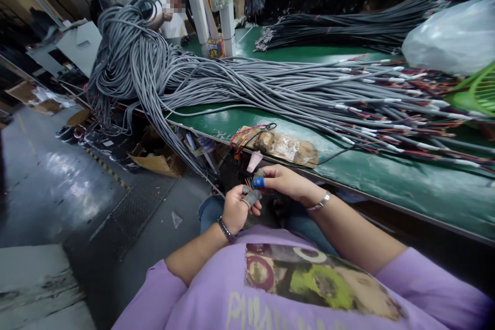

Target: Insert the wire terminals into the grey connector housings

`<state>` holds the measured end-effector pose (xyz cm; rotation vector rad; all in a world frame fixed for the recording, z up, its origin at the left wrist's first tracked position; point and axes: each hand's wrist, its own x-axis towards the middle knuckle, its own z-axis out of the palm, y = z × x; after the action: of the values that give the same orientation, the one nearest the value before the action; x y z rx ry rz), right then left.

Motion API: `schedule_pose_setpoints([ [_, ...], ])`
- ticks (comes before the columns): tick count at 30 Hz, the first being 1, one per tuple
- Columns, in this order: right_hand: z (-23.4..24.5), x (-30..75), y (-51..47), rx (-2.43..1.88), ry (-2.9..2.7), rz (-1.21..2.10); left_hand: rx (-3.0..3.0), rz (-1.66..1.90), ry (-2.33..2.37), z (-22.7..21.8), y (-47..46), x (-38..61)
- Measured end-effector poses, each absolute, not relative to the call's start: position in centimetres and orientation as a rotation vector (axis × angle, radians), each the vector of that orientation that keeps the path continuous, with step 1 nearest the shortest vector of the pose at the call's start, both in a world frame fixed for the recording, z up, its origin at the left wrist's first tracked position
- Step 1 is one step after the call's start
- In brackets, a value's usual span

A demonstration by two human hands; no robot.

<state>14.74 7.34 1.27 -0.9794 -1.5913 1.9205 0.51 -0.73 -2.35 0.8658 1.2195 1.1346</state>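
Observation:
In front of my lap, my left hand (238,208) is closed around the end of a grey cable (216,190), with grey covers on its thumb and finger. Thin coloured wires (248,182) fan out from that end. My right hand (284,181) wears a blue band and a grey cover on its fingers. Its fingertips pinch together at the wires; exactly which wires they hold is too small to see. Just beyond the hands, at the bench edge, lies a taped cardboard piece (284,147) with a pale pink cone-like piece (254,161) beside it.
A large bundle of grey cables (232,82) with white-sleeved ends runs along the green bench (386,175). Darker cables (348,28) lie behind it, near a plastic bag (452,36) and a green basket (477,93). A person (172,15) is beyond the bench. Below stands an open carton (158,160).

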Motion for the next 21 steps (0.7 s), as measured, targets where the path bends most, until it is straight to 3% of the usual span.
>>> schedule_pose_setpoints([
  [7, 1.0, 14.5, 6.7, -0.914, -1.916, 1.491, 0.802, 0.874, 1.172, -1.8, -0.4, 0.1],
  [15, -1.0, 15.2, 5.2, -1.071, -1.27, 1.843, 0.629, 1.209, 1.161, -1.8, -0.2, 0.0],
  [21, -1.1, 14.2, 4.1, -1.026, -1.259, 1.678, 0.687, 1.171, 1.141, -2.0, -0.3, 0.6],
])
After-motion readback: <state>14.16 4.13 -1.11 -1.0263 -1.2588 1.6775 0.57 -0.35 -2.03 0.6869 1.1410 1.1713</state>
